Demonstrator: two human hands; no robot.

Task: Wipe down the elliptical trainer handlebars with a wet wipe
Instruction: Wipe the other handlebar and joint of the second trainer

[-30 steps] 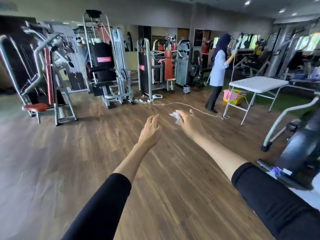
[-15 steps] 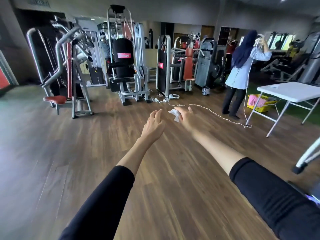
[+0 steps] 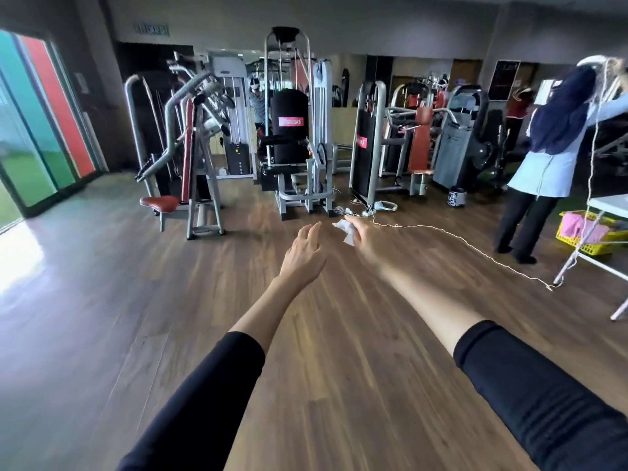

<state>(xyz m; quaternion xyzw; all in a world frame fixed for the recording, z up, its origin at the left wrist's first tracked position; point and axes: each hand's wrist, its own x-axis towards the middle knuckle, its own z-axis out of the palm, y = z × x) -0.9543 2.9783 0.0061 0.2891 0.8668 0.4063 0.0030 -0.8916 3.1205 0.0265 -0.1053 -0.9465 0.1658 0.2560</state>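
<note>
Both my arms reach forward over the wooden floor. My right hand [image 3: 368,241] holds a crumpled white wet wipe [image 3: 347,230], which sticks out on the hand's left side. My left hand [image 3: 304,254] is just left of it, fingers relaxed and holding nothing. The two hands are a short gap apart. No elliptical trainer shows in the head view.
Weight machines [image 3: 292,144] line the far side of the room. A person in a light coat [image 3: 547,158] stands at the right by a white folding table [image 3: 611,202] and a yellow basket [image 3: 584,232]. A white cable [image 3: 458,239] trails across the floor. Glass doors [image 3: 34,130] are on the left.
My view has swung to the left: the dark machine at the right edge has left the frame and glass doors have come in. My hands keep their pose with the wipe.
</note>
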